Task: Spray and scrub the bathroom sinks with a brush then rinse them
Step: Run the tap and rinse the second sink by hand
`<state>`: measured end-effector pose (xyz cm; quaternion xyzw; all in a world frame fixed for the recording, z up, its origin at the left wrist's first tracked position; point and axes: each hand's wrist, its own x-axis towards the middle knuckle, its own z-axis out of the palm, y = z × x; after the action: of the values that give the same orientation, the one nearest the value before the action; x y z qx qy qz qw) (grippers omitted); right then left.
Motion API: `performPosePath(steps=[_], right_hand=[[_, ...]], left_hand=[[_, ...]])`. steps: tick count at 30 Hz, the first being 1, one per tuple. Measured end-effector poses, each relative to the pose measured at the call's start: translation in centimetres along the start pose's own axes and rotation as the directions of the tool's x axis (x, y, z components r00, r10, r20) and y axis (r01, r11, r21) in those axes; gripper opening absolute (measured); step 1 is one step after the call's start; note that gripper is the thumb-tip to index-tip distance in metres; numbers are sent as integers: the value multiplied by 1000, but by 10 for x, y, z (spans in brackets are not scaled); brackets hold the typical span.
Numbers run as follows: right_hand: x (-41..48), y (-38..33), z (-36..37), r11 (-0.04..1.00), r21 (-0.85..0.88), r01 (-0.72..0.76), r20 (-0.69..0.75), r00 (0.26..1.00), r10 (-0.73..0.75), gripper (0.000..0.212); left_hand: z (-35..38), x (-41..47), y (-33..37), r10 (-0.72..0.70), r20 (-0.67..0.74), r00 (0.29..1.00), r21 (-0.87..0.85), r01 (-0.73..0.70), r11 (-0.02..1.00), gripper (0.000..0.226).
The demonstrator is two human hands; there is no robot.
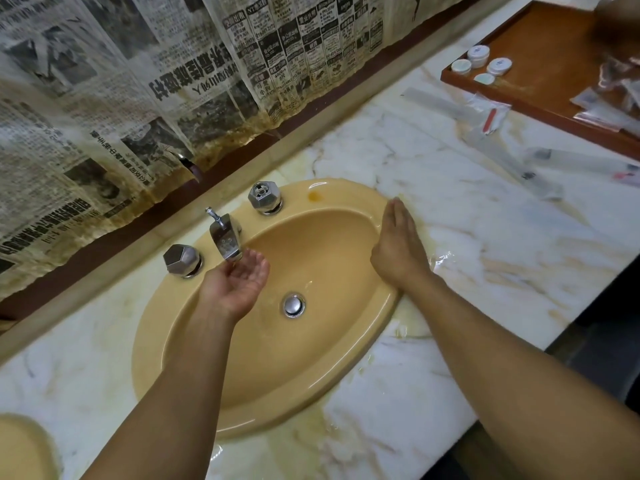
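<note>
A yellow oval sink (194, 344) is set in a white marble counter (485, 244). Its chrome faucet (227, 239) stands at the back between two faceted chrome knobs, one on the left (182, 259) and one on the right (264, 196). My left hand (239, 282) is cupped palm up right under the spout and holds nothing. My right hand (398, 242) lies flat with straight fingers on the sink's right rim. A chrome drain plug (293, 304) sits in the wet basin. No brush or spray bottle is in view.
Water is pooled on the counter right of the sink. A brown tray (540, 46) with small white jars (478, 57) and plastic packets stands at the back right, with clear packets (540, 168) in front. Newspaper covers the wall. A second yellow sink's rim (24, 445) shows bottom left.
</note>
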<state>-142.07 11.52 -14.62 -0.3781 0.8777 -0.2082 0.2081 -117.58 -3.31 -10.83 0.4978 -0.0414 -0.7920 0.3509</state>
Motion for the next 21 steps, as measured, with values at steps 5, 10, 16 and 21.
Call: performPosePath(steps=[5,10,16,21], right_hand=[[-78,-11,38,998,58,-22,-168,985,32,86],[-116,-20,59,997,-50,-55,-102,994,50,95],[7,14,0,988,-91,126,36,992,-123,86],[36,20,-15,965,-78,252,88,966,-245,89]], left_hand=[[-1,1,-1,11,-4,1000,-34,-12,999,35],[4,3,-2,15,-38,999,-28,-16,999,35],[16,8,1,43,-87,995,-87,-50,995,30],[13,19,-8,46,-124,991,-177,-68,982,38]])
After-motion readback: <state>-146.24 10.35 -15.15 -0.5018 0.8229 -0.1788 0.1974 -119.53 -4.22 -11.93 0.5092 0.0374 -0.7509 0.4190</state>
